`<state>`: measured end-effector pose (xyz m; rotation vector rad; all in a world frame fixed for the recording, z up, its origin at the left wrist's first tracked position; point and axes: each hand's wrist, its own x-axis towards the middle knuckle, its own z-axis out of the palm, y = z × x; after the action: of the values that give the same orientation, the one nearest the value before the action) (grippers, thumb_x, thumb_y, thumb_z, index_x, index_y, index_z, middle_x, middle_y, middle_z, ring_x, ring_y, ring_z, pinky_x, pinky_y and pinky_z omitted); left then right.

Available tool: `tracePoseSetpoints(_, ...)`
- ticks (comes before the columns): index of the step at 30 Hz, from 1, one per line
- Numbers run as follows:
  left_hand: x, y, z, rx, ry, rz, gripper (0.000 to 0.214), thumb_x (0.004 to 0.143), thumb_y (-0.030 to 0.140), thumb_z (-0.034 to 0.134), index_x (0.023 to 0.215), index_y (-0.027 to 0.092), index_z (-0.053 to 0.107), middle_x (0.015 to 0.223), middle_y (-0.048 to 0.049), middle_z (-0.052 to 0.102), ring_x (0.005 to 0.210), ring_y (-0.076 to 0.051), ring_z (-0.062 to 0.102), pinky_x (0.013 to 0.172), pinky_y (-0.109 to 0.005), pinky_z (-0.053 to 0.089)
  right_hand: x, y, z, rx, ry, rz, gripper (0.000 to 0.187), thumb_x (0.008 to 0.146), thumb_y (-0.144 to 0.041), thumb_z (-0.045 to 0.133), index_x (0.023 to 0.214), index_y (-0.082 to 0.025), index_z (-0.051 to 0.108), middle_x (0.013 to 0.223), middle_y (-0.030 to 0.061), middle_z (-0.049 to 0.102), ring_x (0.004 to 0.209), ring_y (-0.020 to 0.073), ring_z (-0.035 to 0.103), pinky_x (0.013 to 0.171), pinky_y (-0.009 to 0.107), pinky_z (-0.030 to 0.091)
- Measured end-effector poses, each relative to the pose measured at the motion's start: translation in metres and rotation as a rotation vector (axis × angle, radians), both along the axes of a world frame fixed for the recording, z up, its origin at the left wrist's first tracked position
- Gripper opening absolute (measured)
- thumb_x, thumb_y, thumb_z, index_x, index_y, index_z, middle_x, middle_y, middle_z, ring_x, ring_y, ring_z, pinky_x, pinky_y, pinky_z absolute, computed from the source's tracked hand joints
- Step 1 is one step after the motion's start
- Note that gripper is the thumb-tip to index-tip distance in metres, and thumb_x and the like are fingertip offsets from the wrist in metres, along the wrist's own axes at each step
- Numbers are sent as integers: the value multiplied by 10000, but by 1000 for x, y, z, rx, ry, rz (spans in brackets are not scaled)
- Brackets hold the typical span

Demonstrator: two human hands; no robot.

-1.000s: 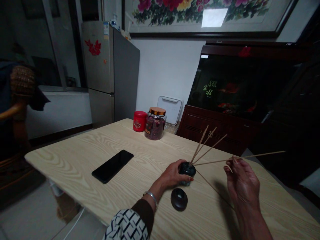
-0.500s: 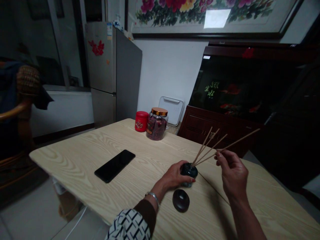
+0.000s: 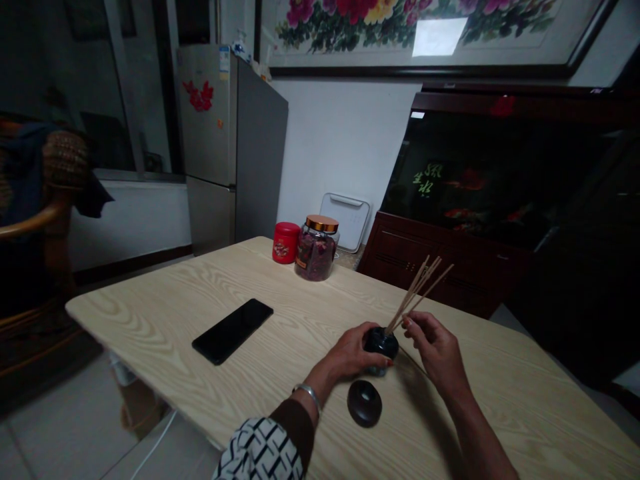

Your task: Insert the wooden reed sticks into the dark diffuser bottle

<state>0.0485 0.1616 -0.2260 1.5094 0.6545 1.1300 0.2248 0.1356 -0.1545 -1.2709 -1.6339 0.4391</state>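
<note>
My left hand point(image 3: 347, 355) grips a dark round glass bottle point(image 3: 381, 344) on the light wood table point(image 3: 135, 312), covering most of its lower half. Several thin wooden sticks point(image 3: 417, 293) stand bunched in the bottle's neck, leaning up and to the right. My right hand point(image 3: 435, 350) is just to the right of the bottle, with its thumb and forefinger pinched at the lower end of the sticks. A round black lid point(image 3: 365, 403) with a central hollow lies on the table just below the bottle.
A black smartphone point(image 3: 233, 331) lies left of my hands. A red tin point(image 3: 287, 243) and a gold-lidded jar of dried petals point(image 3: 316, 250) stand at the far edge. Beyond are a refrigerator point(image 3: 233, 147) and a dark fish tank point(image 3: 465, 173). A wicker chair point(image 3: 30, 220) stands left.
The sticks that fanned out to the right are now gathered in a tighter bunch. My right hand has moved left, close to the bottle. The left hand and bottle stay put.
</note>
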Motion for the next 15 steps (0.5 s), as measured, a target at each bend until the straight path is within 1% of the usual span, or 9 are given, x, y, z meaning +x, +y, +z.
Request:
tracePoseSetpoints(2,0,-1,2,-4,7,-8,641,564,275,839,1144,146,601,1005,-71,637,919,-190,565,802,-292,431,17,-1,-5,-28,-85,-56,292,865,-466,500,930,-202,606,886,57,675,767,198,628,662,295,465)
tracePoseSetpoints(4,0,-3,4,-17,2,-21,657,562,278,842,1154,145,593,1010,-71,636,921,-189,565,808,-292,431,37,-4,-12,-91,-290,-134,243,861,-426,486,881,-215,606,880,56,675,781,206,623,685,307,445)
tracePoseSetpoints(6,0,-3,5,-31,-17,-32,658,564,266,841,1158,143,587,994,-67,634,898,-179,567,788,-281,434,55,-9,-21,-203,-533,-205,185,846,-369,482,833,-230,604,854,50,672,775,213,613,671,312,413)
tracePoseSetpoints(8,1,-3,5,-32,-34,-36,636,574,248,833,1152,144,589,984,-63,631,886,-171,565,772,-271,434,65,-14,-31,-318,-714,-240,134,822,-308,486,812,-238,599,841,47,667,777,215,606,647,308,379)
tracePoseSetpoints(10,1,-3,4,-19,-30,-32,622,575,239,829,1144,143,595,988,-66,630,896,-175,565,775,-271,435,70,-17,-39,-380,-819,-247,112,804,-259,481,805,-238,591,843,48,665,796,213,604,639,301,353)
tracePoseSetpoints(15,2,0,1,7,26,-6,648,568,273,838,1156,148,596,973,-66,635,901,-185,572,794,-287,438,72,-11,-51,-416,-941,-260,179,854,-255,402,779,-223,562,850,71,662,798,219,605,622,304,315)
